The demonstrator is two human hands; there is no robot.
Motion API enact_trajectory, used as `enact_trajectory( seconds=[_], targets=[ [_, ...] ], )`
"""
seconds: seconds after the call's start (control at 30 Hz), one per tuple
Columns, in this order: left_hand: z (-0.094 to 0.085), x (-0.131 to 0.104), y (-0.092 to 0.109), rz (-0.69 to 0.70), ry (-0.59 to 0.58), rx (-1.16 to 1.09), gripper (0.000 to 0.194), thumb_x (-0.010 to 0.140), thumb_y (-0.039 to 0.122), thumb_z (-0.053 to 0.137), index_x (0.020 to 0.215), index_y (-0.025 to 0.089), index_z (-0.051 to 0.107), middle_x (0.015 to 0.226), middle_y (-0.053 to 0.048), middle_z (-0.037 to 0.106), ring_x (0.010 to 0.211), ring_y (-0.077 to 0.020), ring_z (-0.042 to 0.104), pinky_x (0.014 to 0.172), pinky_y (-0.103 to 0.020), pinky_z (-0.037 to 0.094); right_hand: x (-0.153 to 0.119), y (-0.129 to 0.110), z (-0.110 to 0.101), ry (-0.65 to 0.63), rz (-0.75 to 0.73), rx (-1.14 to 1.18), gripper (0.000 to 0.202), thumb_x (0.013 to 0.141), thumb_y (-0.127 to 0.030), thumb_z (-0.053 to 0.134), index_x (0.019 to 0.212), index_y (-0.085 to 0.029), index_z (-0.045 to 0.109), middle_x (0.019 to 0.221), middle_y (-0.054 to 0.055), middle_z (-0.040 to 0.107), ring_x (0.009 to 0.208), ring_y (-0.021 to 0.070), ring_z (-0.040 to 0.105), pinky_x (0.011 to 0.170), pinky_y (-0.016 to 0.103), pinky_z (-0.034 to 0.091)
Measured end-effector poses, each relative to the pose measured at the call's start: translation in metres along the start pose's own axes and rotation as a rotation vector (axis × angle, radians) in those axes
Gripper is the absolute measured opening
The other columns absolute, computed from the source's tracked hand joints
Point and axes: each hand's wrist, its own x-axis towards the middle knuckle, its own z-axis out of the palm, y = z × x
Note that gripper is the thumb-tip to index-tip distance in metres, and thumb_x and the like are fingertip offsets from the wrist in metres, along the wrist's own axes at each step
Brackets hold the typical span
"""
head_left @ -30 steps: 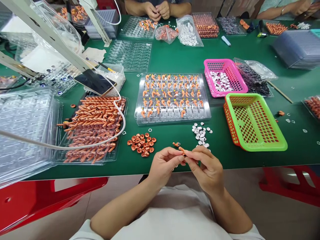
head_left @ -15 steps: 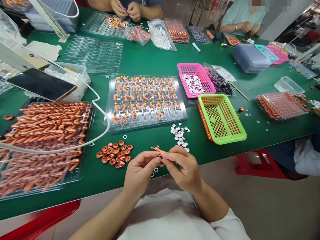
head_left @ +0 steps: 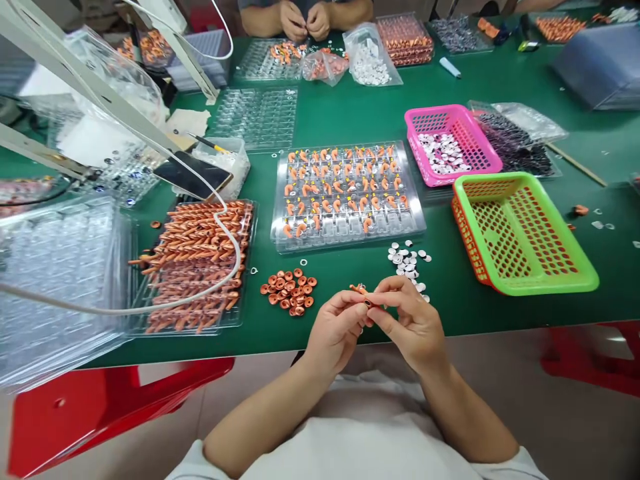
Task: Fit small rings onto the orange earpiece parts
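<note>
My left hand (head_left: pixel 336 328) and my right hand (head_left: pixel 414 321) meet at the table's front edge, both pinching a small orange piece (head_left: pixel 359 289). Fingertips cover much of it; a dark round end shows between them. Left of my hands lies a pile of copper-coloured cups (head_left: pixel 290 291). White discs (head_left: pixel 407 260) are scattered just beyond my right hand. Farther back, a clear tray (head_left: pixel 345 230) holds rows of curved orange pieces, with some front compartments unfilled.
A green basket (head_left: pixel 555 280) and a pink basket (head_left: pixel 495 163) stand at the right. Stacked trays of copper parts (head_left: pixel 200 247), a phone (head_left: pixel 193 175) and a white cable (head_left: pixel 150 307) are at the left. Another person's hands (head_left: pixel 305 21) work across the table.
The view has swung to the left, so the table's things appear farther right. Both hands still hold the orange piece, and its dark round end now shows between the fingers.
</note>
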Motion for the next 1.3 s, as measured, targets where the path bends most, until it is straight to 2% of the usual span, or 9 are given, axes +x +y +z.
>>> enact_trajectory(
  seconds=[0.13, 0.27, 0.47, 0.63, 0.8, 1.0, 1.1, 1.3],
  targets=[
    [-0.005, 0.001, 0.0, 0.014, 0.001, 0.018, 0.02, 0.062, 0.022, 0.088, 0.073, 0.018, 0.072, 0.077, 0.001, 0.073, 0.063, -0.0075, 0.063, 0.063, -0.018, 0.05, 0.0, 0.001, 0.002, -0.005, 0.034, -0.027, 0.02, 0.086, -0.019, 0.068, 0.105, -0.027, 0.072, 0.095, 0.004, 0.065, 0.088, 0.0169, 0.064, 0.075, 0.031, 0.056],
    [-0.005, 0.0, 0.001, 0.001, 0.008, -0.006, 0.019, 0.063, 0.021, 0.087, 0.074, 0.017, 0.072, 0.075, 0.0, 0.073, 0.065, -0.0077, 0.064, 0.065, -0.017, 0.051, -0.002, 0.0, 0.007, 0.006, -0.03, -0.104, 0.022, 0.088, -0.019, 0.065, 0.108, -0.026, 0.07, 0.099, 0.005, 0.071, 0.092, 0.019, 0.067, 0.079, 0.034, 0.057],
    [-0.001, -0.004, 0.0, -0.076, 0.002, -0.091, 0.015, 0.07, 0.02, 0.083, 0.079, 0.015, 0.072, 0.082, -0.002, 0.073, 0.072, -0.0083, 0.066, 0.071, -0.018, 0.052, -0.006, 0.001, 0.012, 0.055, -0.121, -0.139, 0.032, 0.088, -0.01, 0.063, 0.114, -0.027, 0.068, 0.101, 0.005, 0.068, 0.093, 0.0174, 0.066, 0.08, 0.033, 0.057],
    [-0.004, -0.006, 0.0, -0.117, 0.01, -0.073, 0.015, 0.07, 0.02, 0.082, 0.082, 0.016, 0.074, 0.084, -0.001, 0.073, 0.076, -0.01, 0.066, 0.072, -0.02, 0.053, -0.006, 0.0, 0.006, 0.021, -0.14, -0.11, 0.035, 0.087, -0.006, 0.063, 0.114, -0.028, 0.069, 0.101, 0.004, 0.069, 0.094, 0.0169, 0.068, 0.079, 0.031, 0.058],
    [-0.007, -0.005, 0.005, -0.095, -0.006, 0.002, 0.016, 0.067, 0.021, 0.085, 0.079, 0.016, 0.076, 0.08, -0.002, 0.075, 0.071, -0.0109, 0.067, 0.07, -0.022, 0.054, -0.007, -0.002, -0.001, -0.022, -0.198, -0.175, 0.037, 0.087, -0.004, 0.063, 0.116, -0.026, 0.068, 0.107, 0.005, 0.072, 0.097, 0.0176, 0.068, 0.081, 0.031, 0.059],
    [-0.006, -0.004, 0.009, -0.024, 0.035, 0.178, 0.019, 0.063, 0.023, 0.088, 0.076, 0.016, 0.077, 0.074, -0.003, 0.076, 0.064, -0.0107, 0.068, 0.065, -0.021, 0.055, -0.005, -0.004, -0.004, -0.034, -0.287, -0.27, 0.037, 0.087, -0.002, 0.062, 0.119, -0.021, 0.066, 0.099, 0.007, 0.07, 0.088, 0.0154, 0.067, 0.071, 0.026, 0.058],
    [-0.004, -0.004, 0.011, 0.022, 0.014, 0.251, 0.017, 0.064, 0.023, 0.087, 0.075, 0.015, 0.077, 0.069, -0.002, 0.075, 0.06, -0.0101, 0.068, 0.064, -0.02, 0.054, -0.004, -0.005, -0.007, -0.052, -0.335, -0.347, 0.038, 0.087, -0.002, 0.061, 0.121, -0.02, 0.064, 0.097, 0.008, 0.069, 0.086, 0.0157, 0.067, 0.071, 0.026, 0.058],
    [-0.004, -0.006, 0.013, 0.021, -0.033, 0.27, 0.02, 0.065, 0.027, 0.087, 0.075, 0.014, 0.076, 0.071, -0.004, 0.076, 0.061, -0.0124, 0.069, 0.064, -0.023, 0.056, -0.002, -0.009, -0.016, -0.135, -0.4, -0.456, 0.036, 0.088, -0.003, 0.06, 0.121, -0.016, 0.063, 0.096, 0.011, 0.069, 0.085, 0.017, 0.066, 0.07, 0.028, 0.058]
  ],
)
